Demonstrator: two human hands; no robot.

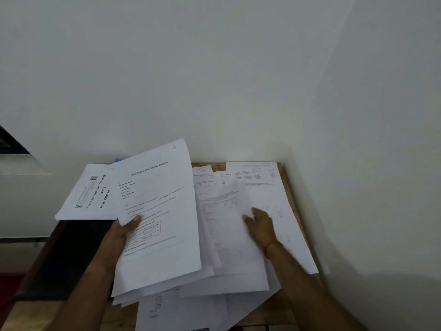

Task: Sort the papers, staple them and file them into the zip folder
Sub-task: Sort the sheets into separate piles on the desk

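My left hand grips a sheaf of printed papers by its left edge, thumb on top, lifted and tilted over the table. The top sheet is a letter with a small table and "S1" written in its corner. My right hand rests with its fingers on a blurred sheet in the loose pile of papers that covers the wooden table. A separate stack headed "Pre Examination Training" lies at the back left. A dark flat folder-like thing lies under my left forearm.
The table stands in a corner, with white walls behind it and on its right. More sheets lie at the back right and others hang over the front edge. A small blue corner peeks out behind the held sheaf.
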